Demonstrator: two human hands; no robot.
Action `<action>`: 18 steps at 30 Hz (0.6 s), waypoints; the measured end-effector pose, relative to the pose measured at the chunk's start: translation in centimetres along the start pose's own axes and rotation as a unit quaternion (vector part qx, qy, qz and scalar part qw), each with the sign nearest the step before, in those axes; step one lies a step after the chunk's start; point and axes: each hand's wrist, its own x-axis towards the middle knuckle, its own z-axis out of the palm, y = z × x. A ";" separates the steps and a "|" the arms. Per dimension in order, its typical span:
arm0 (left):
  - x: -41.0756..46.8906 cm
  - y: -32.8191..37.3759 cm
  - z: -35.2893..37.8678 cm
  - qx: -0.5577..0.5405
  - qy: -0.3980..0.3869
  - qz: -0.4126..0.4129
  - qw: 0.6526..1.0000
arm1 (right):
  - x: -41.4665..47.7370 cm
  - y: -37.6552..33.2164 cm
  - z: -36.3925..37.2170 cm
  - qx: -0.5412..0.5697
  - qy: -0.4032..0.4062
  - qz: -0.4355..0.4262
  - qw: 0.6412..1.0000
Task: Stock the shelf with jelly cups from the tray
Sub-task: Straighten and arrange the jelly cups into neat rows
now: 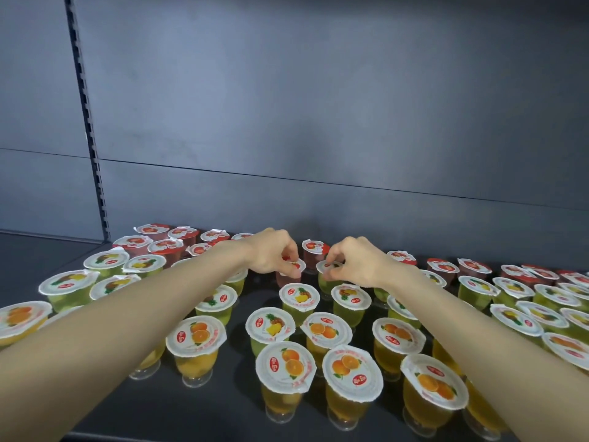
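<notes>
Dark shelf point(242, 378) is holding jelly cups point(196, 336) in colour rows. At the back, the left hand point(274, 253) is pinching a red jelly cup point(286, 280) and the right hand point(353, 263) a green jelly cup point(326, 283), each grip clamped on a lid rim, likely to fill matching rows.

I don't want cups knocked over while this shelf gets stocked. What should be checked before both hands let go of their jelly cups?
1. Left hand grip on the red jelly cup: ok, fingers pinch its lid rim.
2. Right hand grip on the green jelly cup: ok, fingers pinch its lid rim.
3. Both held cups upright: ok, the lids look roughly level.
4. Bases resting on the shelf: cannot tell, the cups in front hide them.
5. Clearance to the pineapple cup just in front: cannot tell, it is close and touching is unclear.
6. Tray ready for the next pick: cannot tell, it is not in view.
</notes>
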 end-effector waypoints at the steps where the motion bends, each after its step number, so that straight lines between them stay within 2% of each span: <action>1: -0.1 -0.1 0.0 -0.001 0.001 0.002 1.000 | 0.1 -0.2 0.2 0.002 0.002 0.001 1.000; 18: -1.1 -2.1 -0.2 0.000 0.037 0.011 0.999 | 1.0 -1.8 1.4 0.031 0.018 -0.002 0.999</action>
